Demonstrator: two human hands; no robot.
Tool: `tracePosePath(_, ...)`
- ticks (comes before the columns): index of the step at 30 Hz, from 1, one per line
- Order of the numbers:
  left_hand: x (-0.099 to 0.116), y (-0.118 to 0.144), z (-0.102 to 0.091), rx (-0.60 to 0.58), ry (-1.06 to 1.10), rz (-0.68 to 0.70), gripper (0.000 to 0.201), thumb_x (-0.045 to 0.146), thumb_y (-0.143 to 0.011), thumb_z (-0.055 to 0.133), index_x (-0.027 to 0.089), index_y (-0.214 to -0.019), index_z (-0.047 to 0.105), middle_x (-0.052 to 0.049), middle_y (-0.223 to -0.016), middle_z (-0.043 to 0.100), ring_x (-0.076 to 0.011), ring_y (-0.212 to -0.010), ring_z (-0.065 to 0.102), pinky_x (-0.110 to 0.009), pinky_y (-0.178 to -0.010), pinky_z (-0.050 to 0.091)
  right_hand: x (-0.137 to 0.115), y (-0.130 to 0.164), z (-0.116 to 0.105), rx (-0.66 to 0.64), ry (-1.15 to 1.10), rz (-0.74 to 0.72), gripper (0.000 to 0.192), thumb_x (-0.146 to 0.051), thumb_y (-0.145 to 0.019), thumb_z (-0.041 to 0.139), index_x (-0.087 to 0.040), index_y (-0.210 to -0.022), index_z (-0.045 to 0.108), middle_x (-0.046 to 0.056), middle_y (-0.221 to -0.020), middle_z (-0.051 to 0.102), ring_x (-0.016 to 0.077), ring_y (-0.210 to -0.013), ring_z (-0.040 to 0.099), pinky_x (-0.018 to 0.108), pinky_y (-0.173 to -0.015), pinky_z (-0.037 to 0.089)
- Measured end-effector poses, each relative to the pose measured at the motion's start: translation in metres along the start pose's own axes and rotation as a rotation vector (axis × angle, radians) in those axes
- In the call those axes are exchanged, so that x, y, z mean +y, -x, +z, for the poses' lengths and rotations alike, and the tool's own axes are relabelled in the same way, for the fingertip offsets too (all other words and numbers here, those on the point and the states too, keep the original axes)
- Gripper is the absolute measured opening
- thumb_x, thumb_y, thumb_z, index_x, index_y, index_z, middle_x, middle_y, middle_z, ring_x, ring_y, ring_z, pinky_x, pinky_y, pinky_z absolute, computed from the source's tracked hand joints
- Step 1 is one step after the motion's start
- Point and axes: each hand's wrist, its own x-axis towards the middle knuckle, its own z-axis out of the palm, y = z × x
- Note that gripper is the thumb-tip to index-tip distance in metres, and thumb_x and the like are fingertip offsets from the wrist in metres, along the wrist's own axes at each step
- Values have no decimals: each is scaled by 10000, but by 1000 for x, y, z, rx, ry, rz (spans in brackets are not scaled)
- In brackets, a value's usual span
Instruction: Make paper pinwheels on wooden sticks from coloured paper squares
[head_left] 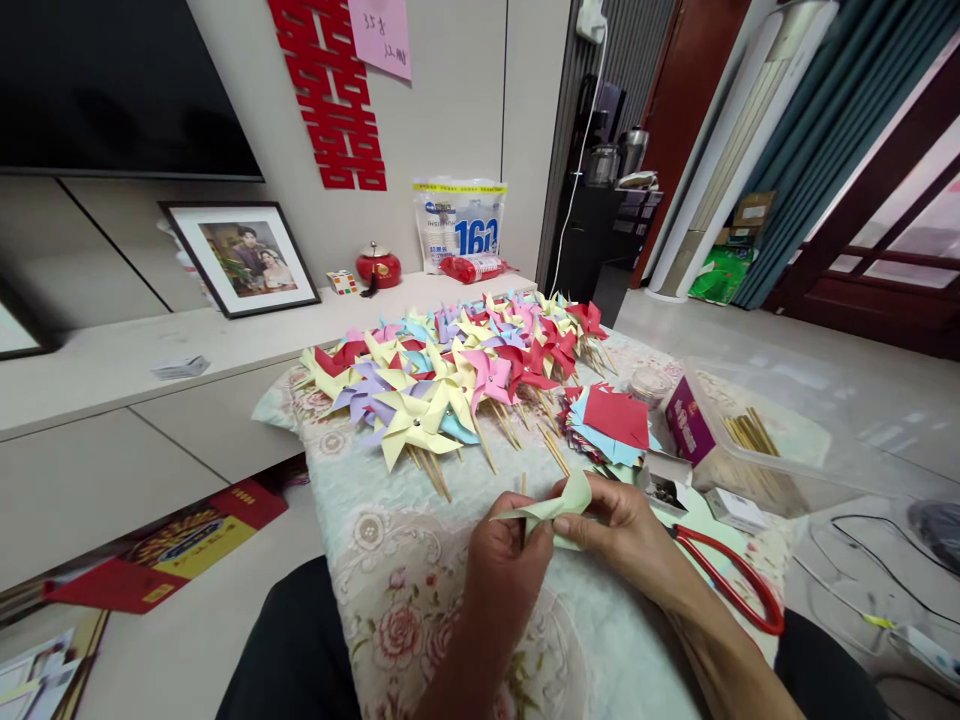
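Between my two hands is a pale green paper pinwheel point(574, 497) with its blades partly folded. My left hand point(508, 560) pinches its near left side, and a thin stick end shows just above these fingers. The fingers and thumb of my right hand point(619, 527) close on the pinwheel's right side. Beyond them lies a large pile of finished paper pinwheels point(417, 422) on wooden sticks, in yellow, pink, red, purple and blue. A stack of cut paper squares point(616, 416) lies past my right hand, beside a small open box point(664, 484) of little metal pieces.
Red-handled scissors point(739, 580) lie right of my right forearm, near a small white box point(736, 510). A clear plastic bin point(787, 470) holding wooden sticks point(750, 432) stands at the table's right edge. Cables point(862, 570) lie on the floor beyond. A low white cabinet point(225, 345) runs behind.
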Motion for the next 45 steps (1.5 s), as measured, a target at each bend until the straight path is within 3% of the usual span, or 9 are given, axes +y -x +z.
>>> tracePosePath(3,1,5,-1,-11,34,35,182,299,-724,740,169,-716,613,60,-534,520,-89,-510,408,-211,-526,324,-6,3,-5,2,5,-51,206,-387,-809,762,-200,-896,757,35,-935,679,207,-881,596,305,-792,448)
tracePosePath(6,4,7,-5,-15,175,68,263,418,-827,656,159,-789,680,-1,-613,628,-135,-562,522,-252,-585,421,-7,8,-12,-8,-188,-6,227,-354,-789,786,-215,-961,736,17,-925,645,168,-816,572,264,-716,424)
tracePosePath(10,10,4,-11,-16,374,195,394,456,-936,498,153,-854,737,-107,-858,765,-243,-856,688,-381,-889,499,-4,13,-20,-208,-474,161,411,-369,-730,825,-201,-1084,701,3,-831,645,137,-709,550,234,-641,392)
tracePosePath(16,13,5,-11,-125,467,267,421,406,-978,449,165,-814,753,-79,-796,768,-224,-821,714,-446,-1074,420,-7,14,-13,-405,-368,202,282,-343,-729,824,-152,-927,760,-8,-797,612,136,-746,513,237,-707,402)
tracePosePath(20,12,8,-9,-178,526,279,363,407,-947,526,180,-786,759,-74,-772,758,-209,-798,704,-419,-1058,446,-8,15,-2,-505,-375,227,234,-310,-721,814,-117,-812,716,-9,-768,585,118,-698,471,220,-651,372)
tracePosePath(25,14,8,-9,-233,574,251,320,369,-920,566,163,-772,761,-80,-754,743,-210,-791,688,-448,-1080,432,-6,17,4,-486,-379,243,258,-303,-708,810,-120,-730,629,-39,-669,485,96,-636,386,202,-587,307)
tracePosePath(32,19,1,-12,169,635,67,190,348,-788,740,161,-784,710,-38,-761,695,-168,-735,655,-330,-806,537,-8,19,3,-519,-299,192,242,-322,-743,783,-123,-764,646,-33,-689,497,103,-657,399,197,-595,329)
tracePosePath(36,21,1,-7,164,548,-56,236,309,-717,812,154,-855,700,-43,-771,710,-168,-714,666,-301,-727,527,-5,19,7,-551,-258,206,257,-345,-749,774,-117,-783,662,-22,-717,510,113,-680,418,209,-616,351)
tracePosePath(45,20,1,-9,144,571,-52,209,265,-709,808,140,-833,696,-2,-696,679,-109,-571,621,-233,-595,481,-15,17,-9,-540,-83,65,268,-414,-791,760,-156,-836,707,29,-926,623,167,-809,532,259,-723,419)
